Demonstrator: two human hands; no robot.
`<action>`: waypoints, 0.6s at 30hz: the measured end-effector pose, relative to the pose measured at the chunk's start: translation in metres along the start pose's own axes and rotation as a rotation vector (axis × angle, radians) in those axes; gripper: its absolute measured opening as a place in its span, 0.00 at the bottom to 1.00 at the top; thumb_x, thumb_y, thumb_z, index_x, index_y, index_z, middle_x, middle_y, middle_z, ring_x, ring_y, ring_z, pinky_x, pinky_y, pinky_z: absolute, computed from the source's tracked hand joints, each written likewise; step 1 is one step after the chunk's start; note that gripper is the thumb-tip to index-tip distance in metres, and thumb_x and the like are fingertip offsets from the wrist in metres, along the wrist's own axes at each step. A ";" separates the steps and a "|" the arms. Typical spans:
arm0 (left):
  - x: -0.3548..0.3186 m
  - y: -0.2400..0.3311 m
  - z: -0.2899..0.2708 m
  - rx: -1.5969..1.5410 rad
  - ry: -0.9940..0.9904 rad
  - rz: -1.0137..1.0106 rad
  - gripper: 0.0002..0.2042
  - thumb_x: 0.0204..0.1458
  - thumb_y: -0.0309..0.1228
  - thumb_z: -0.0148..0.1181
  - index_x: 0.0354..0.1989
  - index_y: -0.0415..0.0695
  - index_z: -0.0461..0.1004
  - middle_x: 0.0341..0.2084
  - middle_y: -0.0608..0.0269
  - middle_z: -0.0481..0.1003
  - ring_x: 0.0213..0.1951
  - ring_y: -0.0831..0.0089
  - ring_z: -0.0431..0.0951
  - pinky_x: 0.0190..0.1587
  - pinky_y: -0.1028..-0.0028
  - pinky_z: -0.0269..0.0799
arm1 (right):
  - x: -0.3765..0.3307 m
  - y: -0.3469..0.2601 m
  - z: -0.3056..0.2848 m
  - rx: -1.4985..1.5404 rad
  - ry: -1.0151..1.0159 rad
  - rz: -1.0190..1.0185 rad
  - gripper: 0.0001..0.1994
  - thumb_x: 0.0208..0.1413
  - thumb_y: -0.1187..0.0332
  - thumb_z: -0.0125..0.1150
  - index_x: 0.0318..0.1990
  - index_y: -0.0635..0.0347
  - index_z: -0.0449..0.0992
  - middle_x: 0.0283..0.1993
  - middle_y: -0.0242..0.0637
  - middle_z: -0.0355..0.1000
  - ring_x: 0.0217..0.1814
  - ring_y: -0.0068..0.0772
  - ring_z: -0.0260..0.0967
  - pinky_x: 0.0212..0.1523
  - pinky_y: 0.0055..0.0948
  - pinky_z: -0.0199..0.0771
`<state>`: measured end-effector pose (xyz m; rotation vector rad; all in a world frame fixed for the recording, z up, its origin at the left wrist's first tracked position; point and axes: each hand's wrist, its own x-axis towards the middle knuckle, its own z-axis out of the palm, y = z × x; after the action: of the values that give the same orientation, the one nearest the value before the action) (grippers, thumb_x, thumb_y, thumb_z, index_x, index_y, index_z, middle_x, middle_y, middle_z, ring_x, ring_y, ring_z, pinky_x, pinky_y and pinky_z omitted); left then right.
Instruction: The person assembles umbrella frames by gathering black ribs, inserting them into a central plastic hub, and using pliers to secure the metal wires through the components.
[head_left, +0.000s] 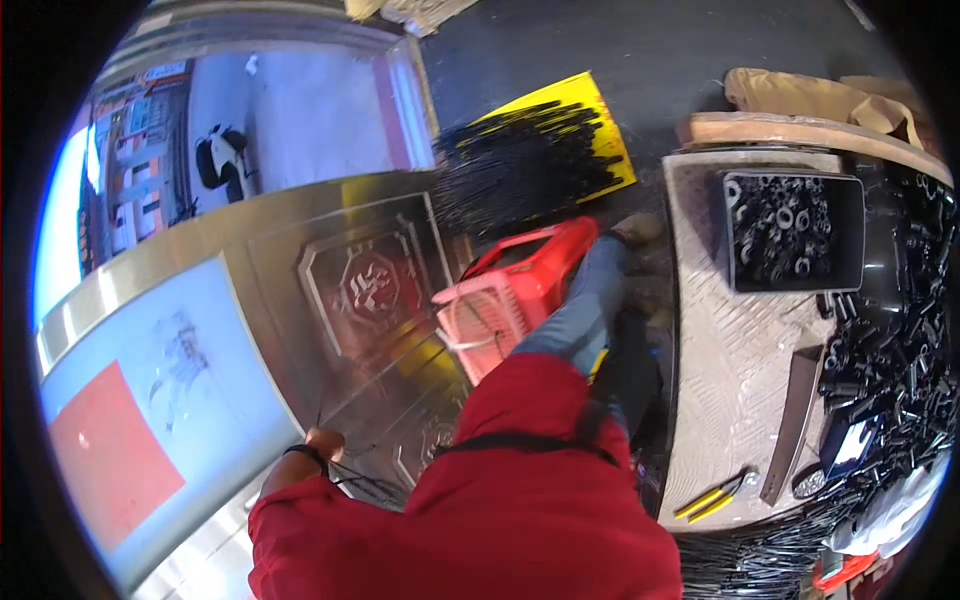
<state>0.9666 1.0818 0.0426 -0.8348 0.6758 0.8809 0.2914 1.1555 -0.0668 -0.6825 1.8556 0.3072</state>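
My left hand [325,442], with a black band at the wrist, is at the lower left, close to a shiny metal door panel [285,240]. Its fingers are closed around thin black rods [368,486], which stick out on both sides of the fist. How many it holds is too blurred to tell. My right hand is out of view, and my red sleeve and body cover the lower middle. Just beyond my legs stand a red plastic stool [568,262] and a pink basket [490,318], somewhat smeared by motion.
Many black rods [530,165] lie on a yellow sheet [616,140] on the dark floor. To the right, a worktable [715,400] bears a grey bin [733,284] of rings, yellow-handled pliers [708,502], a metal bar [795,425] and heaped black parts [900,360]. Outside, a scooter [222,160] is parked.
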 end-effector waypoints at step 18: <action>0.226 -0.028 -0.263 -0.252 -0.032 0.369 0.13 0.50 0.39 0.47 0.37 0.44 0.71 0.38 0.53 0.73 0.43 0.56 0.72 0.42 0.61 0.68 | 0.076 -0.097 0.289 0.293 0.130 -0.120 0.14 0.49 0.58 0.50 0.32 0.58 0.75 0.32 0.48 0.73 0.37 0.46 0.71 0.39 0.42 0.68</action>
<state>1.0546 0.9364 -0.2610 -0.9329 0.7113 1.3309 0.5516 1.2020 -0.2364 -0.6179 1.9228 -0.0892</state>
